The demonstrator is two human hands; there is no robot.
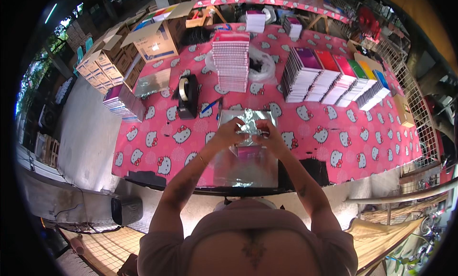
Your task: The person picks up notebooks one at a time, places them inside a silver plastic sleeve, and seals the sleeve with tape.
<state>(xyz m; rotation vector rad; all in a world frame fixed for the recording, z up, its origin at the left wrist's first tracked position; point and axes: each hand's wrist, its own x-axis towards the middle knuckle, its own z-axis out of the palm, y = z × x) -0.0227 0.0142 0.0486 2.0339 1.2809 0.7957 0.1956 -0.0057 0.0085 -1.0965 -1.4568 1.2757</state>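
Observation:
At the table's near edge, both my hands meet over a sheet of clear, shiny plastic film (245,173). A notebook with a purple cover (249,153) lies on it, partly hidden by my hands and the film's glare. My left hand (232,132) has its fingers curled in at the film's raised part. Opposite it, my right hand (269,136) is likewise closed on the film, fingertips bent toward the left hand. To the left stand a black tape dispenser (189,103) with a roll of tape and a blue pen (210,105).
A tall stack of spiral notebooks (230,66) rises beyond my hands. Several colour-sorted notebook stacks (305,78) stand at the right, another stack (123,104) at the left edge. Cardboard boxes (155,42) sit at the far left. Pink patterned cloth (315,118) covers the table.

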